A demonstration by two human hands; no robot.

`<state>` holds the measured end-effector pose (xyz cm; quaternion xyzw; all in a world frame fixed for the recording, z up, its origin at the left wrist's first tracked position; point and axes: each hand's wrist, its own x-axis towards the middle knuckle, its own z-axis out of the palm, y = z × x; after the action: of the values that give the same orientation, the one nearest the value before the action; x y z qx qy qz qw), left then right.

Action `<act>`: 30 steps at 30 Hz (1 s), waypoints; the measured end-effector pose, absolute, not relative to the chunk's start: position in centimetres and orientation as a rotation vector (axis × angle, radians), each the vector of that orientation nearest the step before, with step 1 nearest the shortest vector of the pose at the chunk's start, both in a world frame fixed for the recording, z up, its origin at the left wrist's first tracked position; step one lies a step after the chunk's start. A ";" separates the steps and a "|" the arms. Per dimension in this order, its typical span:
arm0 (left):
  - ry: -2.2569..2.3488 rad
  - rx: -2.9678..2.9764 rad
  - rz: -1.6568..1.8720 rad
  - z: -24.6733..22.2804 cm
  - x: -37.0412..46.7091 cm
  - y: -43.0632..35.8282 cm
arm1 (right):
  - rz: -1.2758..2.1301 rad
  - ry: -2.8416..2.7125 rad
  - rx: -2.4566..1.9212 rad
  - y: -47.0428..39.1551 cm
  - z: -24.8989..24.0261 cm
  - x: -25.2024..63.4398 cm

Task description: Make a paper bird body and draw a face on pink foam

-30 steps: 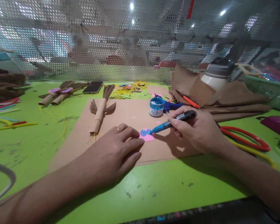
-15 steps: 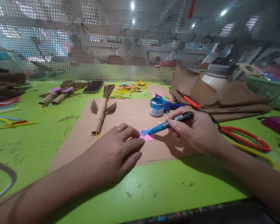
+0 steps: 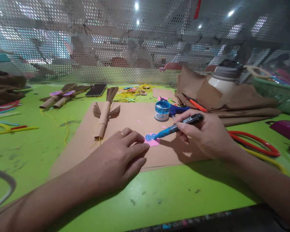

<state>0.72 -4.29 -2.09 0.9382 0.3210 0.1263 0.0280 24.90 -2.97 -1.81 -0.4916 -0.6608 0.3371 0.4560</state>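
Note:
My right hand (image 3: 206,135) grips a blue-and-black marker (image 3: 171,130), its tip down at a small pink paper piece (image 3: 153,143). Two blue ring-like swirls sit side by side on that paper. Lying flat with fingers stretched, my left hand (image 3: 116,154) rests its fingertips at the paper's left edge. Both are over a sheet of brown paper (image 3: 79,148). Behind the marker stands an open jar of blue paint (image 3: 162,113). A rolled brown paper figure (image 3: 104,117) with pleated wings and yellow strings lies beyond my left hand.
Two similar paper figures (image 3: 48,101) and a phone (image 3: 96,90) lie back left. Blue-handled scissors (image 3: 178,110) touch the jar's area. Folded brown paper (image 3: 246,112), a bottle (image 3: 223,80) and a green basket (image 3: 275,95) stand right. A perforated screen (image 3: 106,71) closes the back.
The marker's tip has moved slightly right, and the right-hand blue ring looks fuller. My left hand stays in place.

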 end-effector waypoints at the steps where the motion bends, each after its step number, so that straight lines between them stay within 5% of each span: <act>1: 0.983 2.900 0.393 -2.1 0.7 -4.3 | 0.816 -1.643 -1.212 -3.0 -1.8 24.8; 30: 0.990 2.898 0.364 -2.3 0.6 -4.2 | 0.804 -1.635 -1.196 -2.8 -2.2 24.7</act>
<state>0.62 -4.19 -2.28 0.9393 0.3210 0.1181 0.0289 24.69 -2.75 -2.24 -0.4864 -0.6651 0.3268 0.4628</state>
